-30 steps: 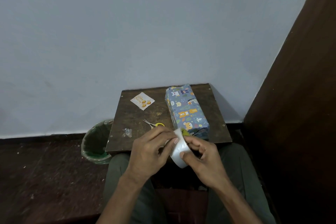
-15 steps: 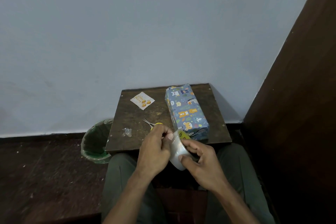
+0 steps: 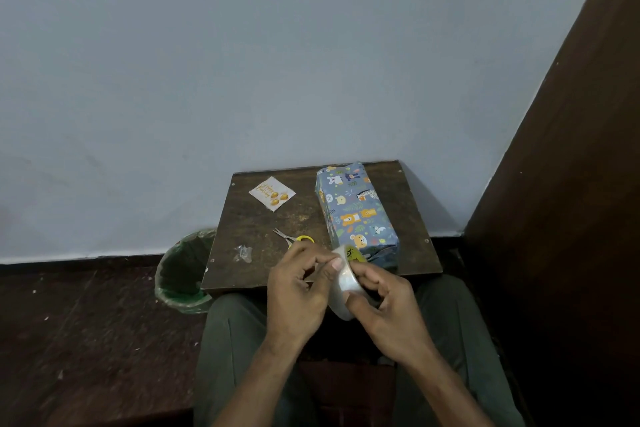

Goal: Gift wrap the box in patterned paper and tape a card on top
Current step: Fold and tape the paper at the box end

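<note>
A box wrapped in blue paper with cartoon animals (image 3: 356,210) lies lengthwise on the right side of a small dark wooden table (image 3: 304,215). A white card with gold balloons (image 3: 272,193) lies at the table's back left. Over the table's near edge I hold a roll of clear tape (image 3: 341,284) between both hands. My right hand (image 3: 384,308) grips the roll, fingers on its rim. My left hand (image 3: 299,291) has its fingers curled against the roll's outer face, thumb tip on the tape surface.
Small scissors with yellow handles (image 3: 294,239) lie on the table just beyond my left hand. A crumpled scrap of clear tape (image 3: 243,252) lies to their left. A bin with a green liner (image 3: 181,270) stands on the floor left of the table. A dark wooden panel (image 3: 561,184) rises at the right.
My left hand has shifted on the roll, its fingers curling in more and the thumb moving along the tape face. The roll has tilted slightly. Box, card and scissors have not moved.
</note>
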